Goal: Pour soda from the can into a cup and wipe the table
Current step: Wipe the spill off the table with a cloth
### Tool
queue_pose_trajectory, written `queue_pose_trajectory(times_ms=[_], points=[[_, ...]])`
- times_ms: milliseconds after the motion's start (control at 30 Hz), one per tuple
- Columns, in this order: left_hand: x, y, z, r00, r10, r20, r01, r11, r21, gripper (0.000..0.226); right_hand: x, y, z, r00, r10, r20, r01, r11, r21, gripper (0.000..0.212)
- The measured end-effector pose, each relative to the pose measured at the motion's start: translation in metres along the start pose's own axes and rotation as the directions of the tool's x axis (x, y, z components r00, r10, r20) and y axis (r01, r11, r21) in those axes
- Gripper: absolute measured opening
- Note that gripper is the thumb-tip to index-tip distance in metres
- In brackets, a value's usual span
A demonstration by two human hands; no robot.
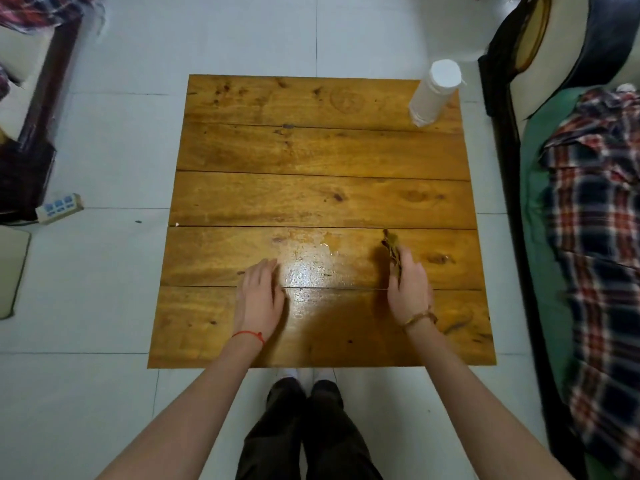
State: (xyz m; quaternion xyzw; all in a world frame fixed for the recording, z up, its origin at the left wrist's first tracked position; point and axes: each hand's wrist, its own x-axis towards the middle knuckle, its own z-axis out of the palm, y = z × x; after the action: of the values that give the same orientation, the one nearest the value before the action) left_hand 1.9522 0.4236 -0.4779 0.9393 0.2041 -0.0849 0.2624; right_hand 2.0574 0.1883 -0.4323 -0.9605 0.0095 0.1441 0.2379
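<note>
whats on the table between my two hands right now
In the head view, only a wet, shiny patch on the wooden table lies between the left hand and the right hand, which holds a brownish wad.

The worktop (318, 150) is varnished wooden planks, glossy, with a wet shine near the front. The roll (433, 95) looks like matt white paper. The right hand (410, 289) holds a brownish, crumpled rag (393, 252). The floor (104, 150) is smooth pale tile.
</note>
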Motion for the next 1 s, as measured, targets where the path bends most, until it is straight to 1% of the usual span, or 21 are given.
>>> queue_pose_trajectory(times_ms=[33,67,100,167,200,233,267,333,400,533,567,633,767,800,900,1000], points=[[-0.005,-0.005,0.004,1.0,0.004,0.007,-0.005,0.998,0.055,0.053,-0.006,0.006,0.009,0.999,0.013,0.046,-0.01,0.998,-0.056,0.045],[-0.008,-0.01,0.008,1.0,0.006,0.011,-0.007,0.996,0.094,0.055,-0.014,0.009,0.019,0.995,-0.007,0.095,0.015,0.996,-0.082,0.046],[-0.011,-0.015,0.012,1.0,0.013,0.012,-0.014,0.993,0.121,0.057,-0.022,0.01,0.03,0.985,-0.059,0.163,0.074,0.994,-0.086,0.047],[-0.013,-0.022,0.019,0.999,0.029,0.03,-0.034,0.986,0.162,0.06,-0.038,0.009,0.056,0.924,-0.2,0.326,0.237,0.969,-0.076,0.05],[-0.013,-0.023,0.021,0.999,0.039,0.037,-0.045,0.984,0.174,0.061,-0.044,0.009,0.069,0.891,-0.233,0.39,0.286,0.955,-0.083,0.054],[-0.012,-0.025,0.024,0.998,0.05,0.038,-0.056,0.982,0.181,0.062,-0.05,0.009,0.079,0.881,-0.234,0.412,0.302,0.947,-0.108,0.057],[-0.01,-0.025,0.026,0.997,0.062,0.036,-0.067,0.98,0.185,0.062,-0.054,0.01,0.087,0.897,-0.222,0.383,0.294,0.945,-0.141,0.059],[-0.004,-0.026,0.031,0.995,0.088,0.036,-0.093,0.974,0.206,0.062,-0.056,0.012,0.096,0.944,-0.216,0.25,0.27,0.941,-0.204,0.056],[0.004,-0.027,0.035,0.993,0.11,0.035,-0.115,0.967,0.226,0.062,-0.052,0.023,0.104,0.95,-0.254,0.182,0.296,0.917,-0.267,0.054],[0.025,-0.029,0.045,0.991,0.135,0.015,-0.135,0.957,0.255,0.06,-0.041,0.048,0.12,0.922,-0.281,0.265,0.366,0.855,-0.367,0.06],[0.031,-0.03,0.048,0.991,0.132,0.002,-0.128,0.953,0.275,0.06,-0.038,0.05,0.123,0.922,-0.277,0.272,0.368,0.843,-0.391,0.06],[0.043,-0.036,0.051,0.993,0.116,-0.02,-0.105,0.952,0.288,0.061,-0.023,0.048,0.127,0.935,-0.265,0.236,0.343,0.846,-0.409,0.061],[0.065,-0.048,0.049,0.993,0.097,-0.068,-0.071,0.947,0.313,0.06,0.037,0.01,0.136,0.969,-0.228,0.101,0.249,0.9,-0.358,0.059],[0.069,-0.05,0.047,0.992,0.099,-0.078,-0.069,0.946,0.317,0.06,0.049,-0.005,0.141,0.97,-0.225,0.086,0.241,0.904,-0.352,0.059],[0.084,-0.057,0.042,0.991,0.1,-0.087,-0.066,0.942,0.329,0.058,0.062,-0.041,0.158,0.961,-0.256,0.108,0.278,0.894,-0.351,0.059],[0.097,-0.064,0.037,0.992,0.087,-0.095,-0.052,0.945,0.322,0.058,0.049,-0.037,0.157,0.931,-0.326,0.166,0.365,0.86,-0.357,0.058]])
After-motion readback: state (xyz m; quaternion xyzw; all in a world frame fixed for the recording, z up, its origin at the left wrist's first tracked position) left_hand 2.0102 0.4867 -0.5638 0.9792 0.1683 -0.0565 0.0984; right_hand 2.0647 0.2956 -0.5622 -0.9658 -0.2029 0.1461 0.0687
